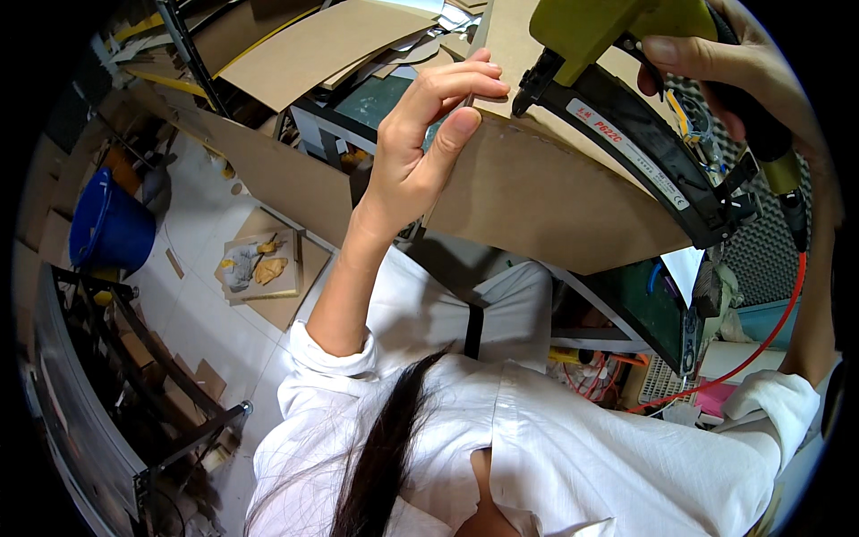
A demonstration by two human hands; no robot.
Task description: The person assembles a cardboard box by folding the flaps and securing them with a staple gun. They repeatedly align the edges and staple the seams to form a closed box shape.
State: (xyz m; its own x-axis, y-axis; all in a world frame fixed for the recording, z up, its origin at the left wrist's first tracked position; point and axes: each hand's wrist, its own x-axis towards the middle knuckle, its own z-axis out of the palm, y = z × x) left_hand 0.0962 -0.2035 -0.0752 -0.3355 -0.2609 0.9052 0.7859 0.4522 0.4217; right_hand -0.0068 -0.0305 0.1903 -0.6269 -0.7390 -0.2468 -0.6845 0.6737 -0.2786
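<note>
An olive-green and black air stapler or nailer (617, 143) is in my right hand (729, 72). My fingers wrap its handle and lie by the trigger. The tool's nose points down at the top edge of a brown fibreboard panel (555, 192), near its left corner; whether it touches cannot be told. My left hand (416, 143) holds that corner between thumb and fingers, close beside the nose. A paler board surface (503, 54) meets the panel's top edge at an angle. From the handle's base a red air hose (774, 333) runs down and left.
Sheets of brown board (327, 45) lie on a green-topped bench (371, 107) at the back. On the floor at left stand a blue bucket (112, 219) and a black metal rack (170, 376). Gloves (268, 268) rest on boards there. Grey foam (774, 268) and a keyboard (659, 380) are at right.
</note>
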